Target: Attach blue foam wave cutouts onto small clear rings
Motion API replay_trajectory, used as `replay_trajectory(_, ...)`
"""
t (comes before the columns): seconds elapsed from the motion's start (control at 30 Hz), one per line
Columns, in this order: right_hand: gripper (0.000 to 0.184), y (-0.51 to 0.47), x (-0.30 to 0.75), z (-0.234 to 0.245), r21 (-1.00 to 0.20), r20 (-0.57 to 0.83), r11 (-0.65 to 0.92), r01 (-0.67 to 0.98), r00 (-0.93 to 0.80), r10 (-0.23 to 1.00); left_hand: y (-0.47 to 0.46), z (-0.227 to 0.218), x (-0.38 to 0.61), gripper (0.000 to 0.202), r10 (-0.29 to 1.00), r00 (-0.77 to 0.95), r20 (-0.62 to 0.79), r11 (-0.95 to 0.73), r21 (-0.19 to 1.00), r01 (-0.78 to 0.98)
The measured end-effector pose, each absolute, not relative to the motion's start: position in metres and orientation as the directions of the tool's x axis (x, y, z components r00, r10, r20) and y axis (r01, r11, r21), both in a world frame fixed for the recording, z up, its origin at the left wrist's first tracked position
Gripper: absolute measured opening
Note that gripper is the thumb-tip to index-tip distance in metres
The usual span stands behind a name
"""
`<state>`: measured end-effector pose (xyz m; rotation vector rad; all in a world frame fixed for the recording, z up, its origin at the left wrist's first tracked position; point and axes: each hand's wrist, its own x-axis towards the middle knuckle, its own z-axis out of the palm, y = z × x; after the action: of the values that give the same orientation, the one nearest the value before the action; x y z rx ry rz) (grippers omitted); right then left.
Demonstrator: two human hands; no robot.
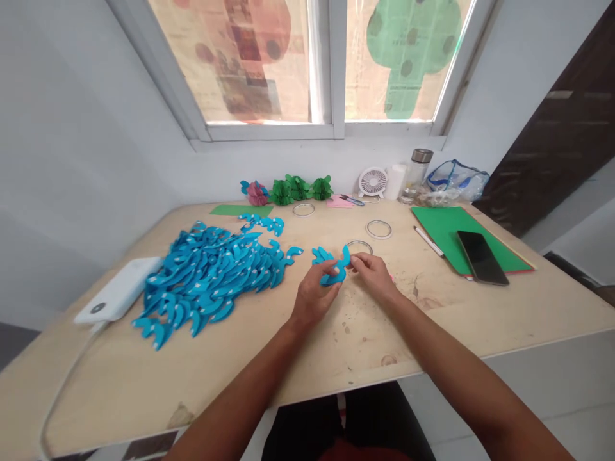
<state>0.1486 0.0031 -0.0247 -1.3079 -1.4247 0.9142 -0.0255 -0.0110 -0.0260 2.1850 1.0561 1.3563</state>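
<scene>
— What are the hands gripping?
— The left hand (314, 298) is pinching a curved blue paper cut-out (335, 274) just above the pale wooden table (336, 346). The right hand (373, 272) is closing its fingertips on the cut-out's upper tip.
— And around that grip?
— To its left a heap of matching blue paper pieces (211, 275) is lying, with a white rectangular power bank (120, 291) beyond it. Just behind the grip a clear tape ring (359, 241) is sitting. Well to its right, a black phone (480, 256) is resting on a green sheet (442, 227).
</scene>
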Motion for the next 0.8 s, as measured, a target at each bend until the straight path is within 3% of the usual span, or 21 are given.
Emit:
replay_trajectory(0.4, 0.014, 0.008, 0.151, -0.031, -0.986, 0.106, 0.104, 0.128, 0.016, 0.994, -0.011, -0.031, -0.024, 0.044, 0.722, 0.339, 0.603, -0.691, 0.605, 0.396)
replay_trajectory(0.47, 0.014, 0.007, 0.151, -0.030, -0.987, 0.111, 0.109, 0.121, 0.010, 0.994, -0.012, -0.027, -0.023, 0.039, 0.732, 0.288, 0.617, -0.678, 0.618, 0.398)
replay_trajectory(0.6, 0.016, 0.006, 0.151, -0.028, -0.982, 0.116, 0.112, 0.150, 0.020, 0.993, -0.013, -0.018, -0.023, 0.008, 0.794, 0.118, 0.597, -0.585, 0.697, 0.414)
replay_trajectory(0.8, 0.017, 0.005, 0.152, -0.024, -0.977, 0.125, 0.119, 0.176, 0.025, 0.992, -0.012, -0.017, -0.021, 0.018, 0.878, 0.021, 0.479, -0.458, 0.825, 0.332)
